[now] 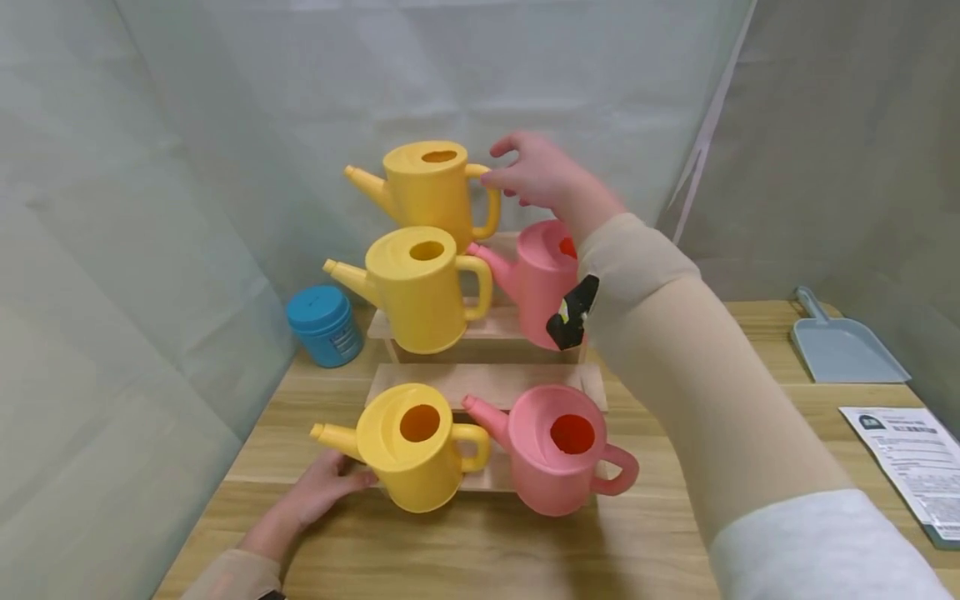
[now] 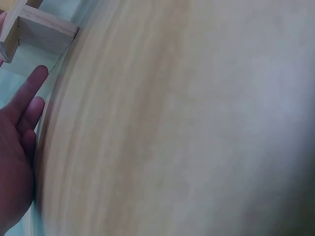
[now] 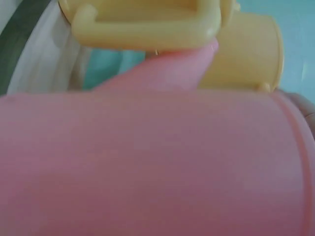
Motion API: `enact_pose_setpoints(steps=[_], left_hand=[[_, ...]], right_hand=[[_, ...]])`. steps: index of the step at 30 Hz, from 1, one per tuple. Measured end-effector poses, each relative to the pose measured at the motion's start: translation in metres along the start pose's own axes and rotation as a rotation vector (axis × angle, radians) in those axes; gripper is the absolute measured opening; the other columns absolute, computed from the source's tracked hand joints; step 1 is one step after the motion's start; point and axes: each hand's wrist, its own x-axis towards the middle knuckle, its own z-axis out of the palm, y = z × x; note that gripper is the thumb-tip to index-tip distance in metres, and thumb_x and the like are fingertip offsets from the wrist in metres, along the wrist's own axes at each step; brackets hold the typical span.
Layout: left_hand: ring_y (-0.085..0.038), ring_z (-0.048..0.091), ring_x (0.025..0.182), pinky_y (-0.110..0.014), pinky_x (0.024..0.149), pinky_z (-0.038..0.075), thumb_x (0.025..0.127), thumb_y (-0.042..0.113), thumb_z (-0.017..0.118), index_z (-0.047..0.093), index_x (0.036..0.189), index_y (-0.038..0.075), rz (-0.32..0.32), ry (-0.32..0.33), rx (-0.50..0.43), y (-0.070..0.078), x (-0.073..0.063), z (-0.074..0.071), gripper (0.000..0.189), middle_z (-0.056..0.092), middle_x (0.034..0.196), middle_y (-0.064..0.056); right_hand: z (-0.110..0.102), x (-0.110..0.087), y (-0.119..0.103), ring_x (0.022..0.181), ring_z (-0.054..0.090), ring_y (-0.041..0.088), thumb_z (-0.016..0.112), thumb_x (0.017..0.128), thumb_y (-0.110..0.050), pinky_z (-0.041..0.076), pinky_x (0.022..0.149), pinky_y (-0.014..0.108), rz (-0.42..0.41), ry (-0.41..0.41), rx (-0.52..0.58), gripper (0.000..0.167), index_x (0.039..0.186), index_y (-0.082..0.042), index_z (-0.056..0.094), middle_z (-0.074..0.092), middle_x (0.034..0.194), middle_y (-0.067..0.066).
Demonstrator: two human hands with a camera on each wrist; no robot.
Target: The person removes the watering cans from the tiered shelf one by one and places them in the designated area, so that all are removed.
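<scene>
A wooden stepped rack (image 1: pixel 480 379) bears several watering cans. On its top step stands a yellow watering can (image 1: pixel 431 192), and my right hand (image 1: pixel 543 171) is at that can's handle with its fingers loosely bent, a fingertip overlapping the handle. Below are another yellow can (image 1: pixel 420 300) and a pink can (image 1: pixel 538 287) partly hidden by my sleeve. The lowest step carries a yellow can (image 1: pixel 408 479) and a pink can (image 1: pixel 551 479). My left hand (image 1: pixel 318 492) rests on the table by the rack's lower left end, fingers extended in the left wrist view.
A blue lidded tub (image 1: pixel 322 325) stands left of the rack on the wooden table (image 1: pixel 495 558). Over at the right lie a grey dustpan (image 1: pixel 847 346) and a printed sheet (image 1: pixel 911 458). Pale sheeting (image 1: pixel 300 75) hangs behind and to the left.
</scene>
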Motion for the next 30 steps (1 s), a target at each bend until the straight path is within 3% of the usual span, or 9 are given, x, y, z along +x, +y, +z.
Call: enact_pose_setpoints(steps=[5,17,22,30], left_hand=[[0.000,0.039,0.120,-0.017,0.097,0.026,0.085,0.016,0.067,0.051,0.128,0.007,0.009,-0.005,-0.011,0.000,0.000,0.000,0.046,0.051,0.133,-0.011],[-0.006,0.041,0.121,-0.027,0.100,0.027,0.085,0.019,0.067,0.053,0.126,0.008,-0.021,-0.010,0.020,0.000,0.001,0.003,0.044,0.053,0.132,-0.010],[-0.007,0.039,0.122,-0.025,0.101,0.026,0.085,0.019,0.067,0.052,0.127,0.008,-0.019,-0.014,0.019,0.000,0.002,0.003,0.045,0.052,0.132,-0.010],[-0.008,0.038,0.123,-0.052,0.103,0.021,0.085,0.019,0.067,0.051,0.128,0.006,-0.018,-0.021,0.009,0.001,0.002,0.003,0.047,0.050,0.135,-0.012]], right_hand=[[0.009,0.004,-0.002,0.101,0.053,0.021,0.059,0.091,-0.031,0.044,0.087,0.029,0.001,0.010,-0.045,0.055,0.139,-0.016,0.037,0.050,0.127,0.003],[0.013,0.005,0.000,0.101,0.053,0.018,0.058,0.092,-0.030,0.045,0.084,0.028,0.005,0.045,0.000,0.045,0.133,-0.017,0.045,0.054,0.122,0.002],[0.012,0.004,0.002,0.098,0.054,0.020,0.058,0.092,-0.031,0.045,0.084,0.029,0.010,0.043,0.012,0.044,0.133,-0.018,0.045,0.055,0.122,0.001],[0.012,0.002,0.003,0.098,0.055,0.018,0.061,0.090,-0.029,0.046,0.083,0.028,0.019,0.064,0.030,0.039,0.126,-0.018,0.049,0.055,0.119,0.000]])
